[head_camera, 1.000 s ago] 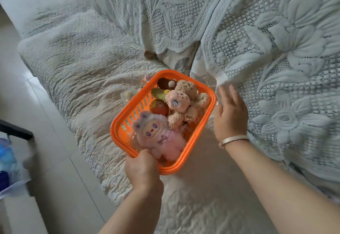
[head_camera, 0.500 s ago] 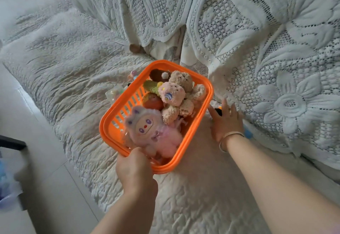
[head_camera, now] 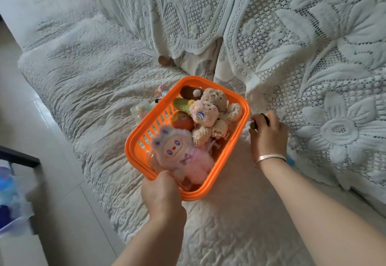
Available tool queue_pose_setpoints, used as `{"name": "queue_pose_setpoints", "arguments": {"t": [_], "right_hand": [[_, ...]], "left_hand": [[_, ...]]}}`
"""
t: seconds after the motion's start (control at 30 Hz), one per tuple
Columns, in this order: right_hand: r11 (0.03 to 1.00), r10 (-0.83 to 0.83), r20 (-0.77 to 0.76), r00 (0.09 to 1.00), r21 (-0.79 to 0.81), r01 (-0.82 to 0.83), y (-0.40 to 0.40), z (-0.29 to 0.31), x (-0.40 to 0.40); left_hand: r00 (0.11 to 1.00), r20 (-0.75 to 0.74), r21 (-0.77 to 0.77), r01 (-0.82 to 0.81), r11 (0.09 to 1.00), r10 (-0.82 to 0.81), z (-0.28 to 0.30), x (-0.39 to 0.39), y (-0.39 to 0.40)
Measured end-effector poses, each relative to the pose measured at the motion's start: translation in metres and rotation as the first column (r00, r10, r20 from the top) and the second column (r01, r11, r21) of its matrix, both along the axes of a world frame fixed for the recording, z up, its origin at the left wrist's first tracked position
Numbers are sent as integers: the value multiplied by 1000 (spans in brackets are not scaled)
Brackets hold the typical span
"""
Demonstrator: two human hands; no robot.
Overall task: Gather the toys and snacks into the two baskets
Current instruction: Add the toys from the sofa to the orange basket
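On the sofa, left hand (head_camera: 161,194) grips the basket (head_camera: 234,138) rim; right hand (head_camera: 268,135) closes round a small dark item (head_camera: 263,117) just beside it. Gathering step: next, probably lift it into the basket

1 orange basket (head_camera: 217,162) | 2 hands (head_camera: 161,192) | 1 bracelet (head_camera: 269,157)

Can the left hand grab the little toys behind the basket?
Probably not right now. The left hand grips the basket by its near rim, and the small toys lie on the sofa beyond its far side, so the basket is in between.
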State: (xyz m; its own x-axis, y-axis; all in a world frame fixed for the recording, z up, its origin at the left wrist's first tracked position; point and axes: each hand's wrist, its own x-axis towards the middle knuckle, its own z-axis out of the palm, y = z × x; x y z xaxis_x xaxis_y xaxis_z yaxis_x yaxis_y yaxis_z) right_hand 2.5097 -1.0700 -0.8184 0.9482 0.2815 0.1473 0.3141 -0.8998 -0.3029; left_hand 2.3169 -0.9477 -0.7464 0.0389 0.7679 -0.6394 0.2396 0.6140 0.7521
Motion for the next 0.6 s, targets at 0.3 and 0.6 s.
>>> {"name": "queue_pose_setpoints", "arguments": {"t": [0.3,0.6], "right_hand": [[857,122,356,927,433,-279,42,108,-30],[742,617,242,749,139,-656,100,143,-87]], "left_hand": [[999,-31,-52,-34,998,33,16,-1,-7],[1000,-11,-33,-6,999,5,39,-7,-5]]}}
